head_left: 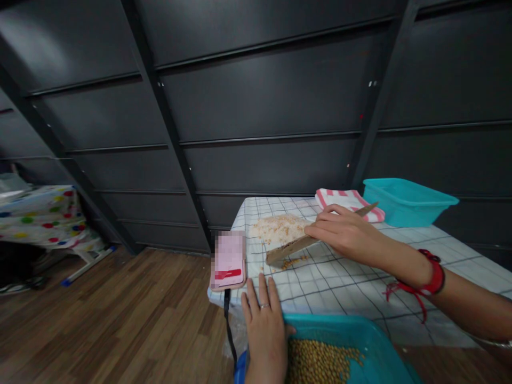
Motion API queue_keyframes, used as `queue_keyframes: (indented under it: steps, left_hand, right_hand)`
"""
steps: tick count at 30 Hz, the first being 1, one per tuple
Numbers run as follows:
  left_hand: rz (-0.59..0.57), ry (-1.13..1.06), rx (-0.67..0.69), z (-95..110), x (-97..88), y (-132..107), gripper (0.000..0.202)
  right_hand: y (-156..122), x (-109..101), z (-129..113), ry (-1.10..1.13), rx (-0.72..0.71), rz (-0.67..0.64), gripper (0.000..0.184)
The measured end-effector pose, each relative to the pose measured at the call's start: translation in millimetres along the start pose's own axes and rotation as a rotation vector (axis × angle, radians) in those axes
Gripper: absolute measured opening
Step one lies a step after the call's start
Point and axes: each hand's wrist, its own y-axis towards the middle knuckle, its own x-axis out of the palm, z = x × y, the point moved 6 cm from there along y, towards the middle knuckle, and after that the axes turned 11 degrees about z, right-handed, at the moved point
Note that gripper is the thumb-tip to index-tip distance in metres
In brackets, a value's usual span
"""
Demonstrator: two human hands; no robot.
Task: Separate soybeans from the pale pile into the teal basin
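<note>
My right hand (340,230) is closed around a long, flat brown strip (290,248), which looks like cardboard or wood. Its lower edge is at the checked tablecloth, beside a pile of white rice-like grains (280,226) mixed with yellow beans. A few loose beans (295,262) lie on the near side of the strip. My left hand (264,328) has its fingers stretched out on the table's near edge, with its thumb by the rim of a teal basin (340,320). Inside that basin are many yellowish beans (320,360).
On the table (340,290), a phone (229,261) with a cable (228,320) lies at the left edge. A pink-and-white striped towel (340,198) and a second teal basin (412,200) are at the back. Behind stands a dark panelled wall (272,101); another table (44,218) is far left.
</note>
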Motion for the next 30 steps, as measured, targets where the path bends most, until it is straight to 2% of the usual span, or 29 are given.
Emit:
queue_keyframes:
  steps: [4,8,16,25,30]
  left_hand:
    - [-0.008,-0.008,-0.012,-1,0.1,0,0.089]
    - [0.004,0.019,0.009,0,0.5,-1,0.089]
    - [0.034,0.008,-0.002,0,-0.5,0,0.085]
    - [0.082,0.001,0.006,1,-4.1,0,0.084]
    - [0.109,-0.004,0.006,1,-5.5,1,0.087]
  right_hand:
    - [-1,6,2,-0.015,0.017,-0.006,0.031]
    - [1,7,6,-0.041,0.056,0.040,0.032]
    - [5,14,-7,0.175,0.057,0.088,0.029]
    - [-14,-1,7,0.174,0.071,0.075,0.029]
    - [-12,2,4,0.188,0.087,0.107,0.027]
